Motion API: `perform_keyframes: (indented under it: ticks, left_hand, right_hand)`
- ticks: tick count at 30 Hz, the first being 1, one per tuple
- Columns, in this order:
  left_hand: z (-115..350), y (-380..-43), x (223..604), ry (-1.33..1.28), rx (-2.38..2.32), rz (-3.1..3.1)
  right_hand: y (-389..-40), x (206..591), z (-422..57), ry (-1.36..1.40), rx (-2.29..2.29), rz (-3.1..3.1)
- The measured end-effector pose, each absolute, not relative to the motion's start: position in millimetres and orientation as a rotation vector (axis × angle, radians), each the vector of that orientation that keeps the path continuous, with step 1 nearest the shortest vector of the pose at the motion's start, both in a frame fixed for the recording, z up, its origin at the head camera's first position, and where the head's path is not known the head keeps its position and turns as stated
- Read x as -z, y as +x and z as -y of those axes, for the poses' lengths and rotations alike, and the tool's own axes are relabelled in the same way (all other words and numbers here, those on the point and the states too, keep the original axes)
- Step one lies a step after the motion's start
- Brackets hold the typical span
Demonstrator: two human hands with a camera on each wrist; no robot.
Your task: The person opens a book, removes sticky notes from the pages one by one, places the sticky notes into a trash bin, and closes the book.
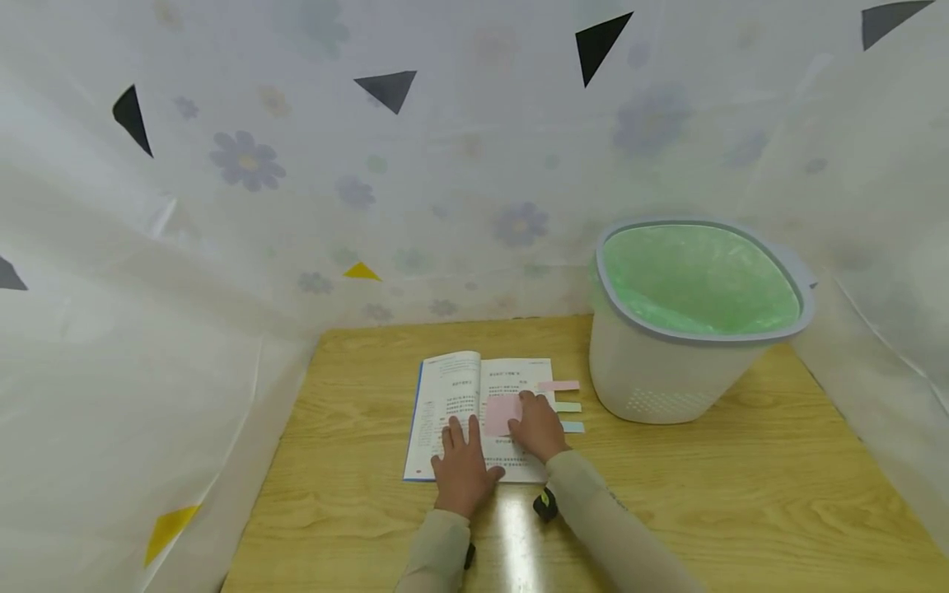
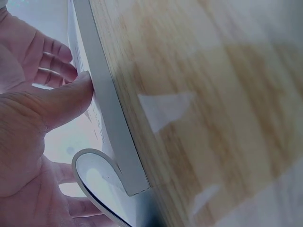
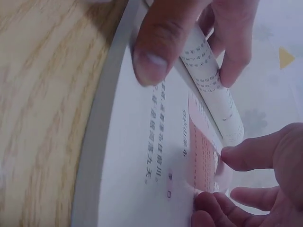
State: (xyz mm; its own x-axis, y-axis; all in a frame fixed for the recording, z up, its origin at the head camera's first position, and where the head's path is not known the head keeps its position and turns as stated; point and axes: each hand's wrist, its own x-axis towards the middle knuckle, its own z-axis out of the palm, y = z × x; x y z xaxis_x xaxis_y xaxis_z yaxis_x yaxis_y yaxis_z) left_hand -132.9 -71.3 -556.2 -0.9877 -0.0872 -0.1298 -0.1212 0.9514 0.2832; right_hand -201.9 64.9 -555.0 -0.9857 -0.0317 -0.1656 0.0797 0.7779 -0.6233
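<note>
An open book [image 1: 522,465] with printed pages lies on the wooden table. On its right page is a square, see-through pink sticky note [image 1: 502,415]. My right hand [image 1: 539,427] holds this note at its right side, thumb and fingers at two of its corners; between them the note bows up a little in the right wrist view. My left hand [image 1: 464,473] rests on the book with fingers spread. Its fingers lie on the left page, which curls up by the spine, and its thumb [image 3: 154,64] presses the right page near the bottom edge.
Pink, green and blue page tabs [image 1: 567,407] stick out past the book's right edge. A tall white basket [image 1: 667,371] with a grey rim and green inside stands at the back right. Patterned white sheeting [image 1: 437,181] surrounds the wooden table [image 1: 356,527].
</note>
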Motion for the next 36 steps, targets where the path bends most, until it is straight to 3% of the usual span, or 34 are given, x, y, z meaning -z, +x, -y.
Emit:
perform_keyframes:
  ticks: [12, 36]
  left_hand:
    - [67, -135, 553, -0.153, -0.448, -2.959]
    - [72, -135, 557, -0.169, -0.47, -2.945]
  right_hand:
    - [-212, 558, -82, 0.308, 1.286, -2.487]
    - [-210, 560, -85, 0.222, 1.245, -2.445]
